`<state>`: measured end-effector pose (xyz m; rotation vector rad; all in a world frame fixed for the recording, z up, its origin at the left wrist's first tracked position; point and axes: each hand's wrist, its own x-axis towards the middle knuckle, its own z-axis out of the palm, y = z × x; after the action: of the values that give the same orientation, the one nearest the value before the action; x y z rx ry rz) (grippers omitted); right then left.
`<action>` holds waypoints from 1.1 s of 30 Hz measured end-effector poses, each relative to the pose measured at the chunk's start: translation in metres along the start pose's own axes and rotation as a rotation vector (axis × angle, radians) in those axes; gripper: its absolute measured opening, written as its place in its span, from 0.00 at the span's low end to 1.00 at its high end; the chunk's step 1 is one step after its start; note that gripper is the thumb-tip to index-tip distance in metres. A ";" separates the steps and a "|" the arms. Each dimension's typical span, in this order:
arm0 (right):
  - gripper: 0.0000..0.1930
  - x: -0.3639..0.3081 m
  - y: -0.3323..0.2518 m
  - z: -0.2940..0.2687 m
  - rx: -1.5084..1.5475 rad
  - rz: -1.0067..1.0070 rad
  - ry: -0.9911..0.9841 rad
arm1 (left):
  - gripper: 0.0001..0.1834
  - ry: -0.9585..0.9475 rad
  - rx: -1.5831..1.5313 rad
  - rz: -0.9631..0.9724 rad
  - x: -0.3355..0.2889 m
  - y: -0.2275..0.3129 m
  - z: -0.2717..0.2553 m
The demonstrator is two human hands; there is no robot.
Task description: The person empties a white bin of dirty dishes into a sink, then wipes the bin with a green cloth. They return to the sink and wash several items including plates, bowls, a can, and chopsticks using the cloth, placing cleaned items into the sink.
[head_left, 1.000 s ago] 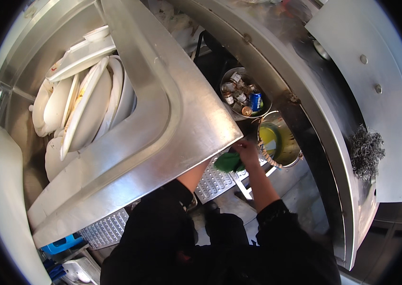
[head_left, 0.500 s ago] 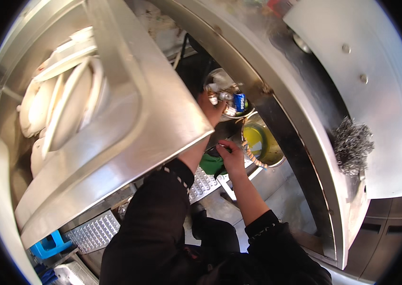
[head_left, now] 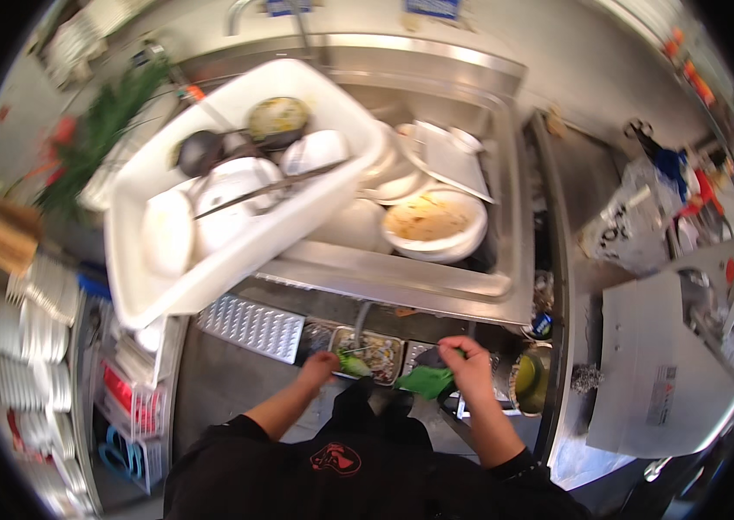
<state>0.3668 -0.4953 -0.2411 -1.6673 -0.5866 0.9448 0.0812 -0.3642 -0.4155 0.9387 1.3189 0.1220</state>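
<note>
My right hand (head_left: 471, 368) is low and right of the middle, thumb and fingers pinched at the dark upper part of a limp green cloth-like piece (head_left: 426, 382). What that piece is exactly I cannot tell. Lower left of it, my left hand (head_left: 321, 367) has its fingers curled in, at the left edge of a metal strainer tray (head_left: 400, 368) of mixed food scraps set at floor level. Bright green leafy scraps (head_left: 353, 365) lie close to its fingertips. Anything inside those fingers is too small to make out.
Ahead, a steel sink (head_left: 505, 217) holds stacked dirty dishes. A white tub (head_left: 133, 260) with bowls and ladles rests tilted across its left side. Right of my hands stands a pot of yellowish liquid (head_left: 527, 374). White plates (head_left: 24, 334) are stacked at left; a steel counter (head_left: 562, 199) runs at right.
My view has swung left and up, so the whole sink and tub now show. My left hand has left the bowl of cans and waste. My right hand stays by the green piece.
</note>
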 end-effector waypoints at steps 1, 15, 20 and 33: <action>0.07 -0.005 -0.032 0.004 0.028 -0.053 -0.055 | 0.03 0.093 -0.157 0.002 -0.042 0.013 -0.030; 0.08 0.056 -0.361 0.181 -0.400 -0.755 -0.163 | 0.13 0.211 0.273 0.885 -0.301 0.289 -0.232; 0.11 0.074 -0.382 0.251 -0.140 -0.591 -0.192 | 0.38 0.294 0.775 1.385 -0.233 0.348 -0.200; 0.48 0.184 -0.316 0.248 -1.521 -0.796 -0.866 | 0.15 0.019 -0.454 0.676 -0.129 0.420 -0.226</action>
<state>0.2925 -0.1204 -0.0204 -1.7503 -2.8117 0.4826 0.0252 -0.0518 -0.0363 0.9496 0.8848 0.9137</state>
